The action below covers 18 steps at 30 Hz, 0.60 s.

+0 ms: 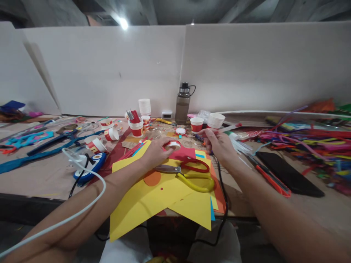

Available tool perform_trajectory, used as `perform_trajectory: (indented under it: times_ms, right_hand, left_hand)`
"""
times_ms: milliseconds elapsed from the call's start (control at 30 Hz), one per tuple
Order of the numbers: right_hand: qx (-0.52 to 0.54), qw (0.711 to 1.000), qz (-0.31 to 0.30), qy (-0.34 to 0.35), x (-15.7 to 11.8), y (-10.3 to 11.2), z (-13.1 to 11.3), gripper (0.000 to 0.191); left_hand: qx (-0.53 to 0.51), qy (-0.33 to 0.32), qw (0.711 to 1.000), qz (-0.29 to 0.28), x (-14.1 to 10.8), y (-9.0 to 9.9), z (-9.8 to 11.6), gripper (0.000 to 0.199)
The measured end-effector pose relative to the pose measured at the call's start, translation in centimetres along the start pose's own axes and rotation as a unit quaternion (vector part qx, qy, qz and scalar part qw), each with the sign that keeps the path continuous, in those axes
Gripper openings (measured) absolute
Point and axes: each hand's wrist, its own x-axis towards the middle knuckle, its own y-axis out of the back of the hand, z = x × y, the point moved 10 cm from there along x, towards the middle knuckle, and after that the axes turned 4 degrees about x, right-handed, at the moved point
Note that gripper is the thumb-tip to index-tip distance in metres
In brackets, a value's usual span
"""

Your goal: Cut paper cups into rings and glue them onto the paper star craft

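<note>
My left hand (156, 151) is closed around a short, round white-and-red piece (173, 145), which looks like part of a paper cup. Raised to the right of it, my right hand (219, 144) pinches a thin whitish stick (231, 128) with a red end. A black cord (223, 186) runs down from beneath that hand; what it joins is mostly hidden. Below my left hand, scissors (192, 173) with one red and one yellow handle lie on yellow paper sheets (159, 204), beside an orange paper disc (152, 178).
Paper cups (136, 128), a bottle (182, 104) and a small white-and-red disc (180, 131) stand toward the back. A power strip (90, 170) with a white cable is at left. At right lie a cutter knife (272, 179), a phone (289, 173) and colourful pipe cleaners (309, 146).
</note>
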Motion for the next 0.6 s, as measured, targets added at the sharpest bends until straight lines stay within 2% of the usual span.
perform_trajectory:
  times_ms: [167,300,433,600]
  right_hand:
    - [0.091,0.993,-0.045,0.060,-0.3,-4.8,-3.5,0.020]
    - [0.110,0.988,-0.089,0.061,-1.2,-7.5,-2.7,0.022]
    - [0.084,0.989,-0.110,0.050,-2.6,-8.0,-1.1,0.022]
    - [0.093,0.988,-0.093,0.077,-2.9,-6.9,-1.7,0.017]
  left_hand:
    - [0.021,0.006,1.000,0.008,0.1,0.2,-0.3,0.014]
    - [-0.022,0.019,1.000,0.005,0.1,0.3,-0.3,0.014]
    - [-0.046,0.064,0.997,-0.022,0.0,-0.4,-0.8,0.015]
    - [-0.095,0.107,0.989,-0.045,-0.3,-1.6,-2.0,0.022]
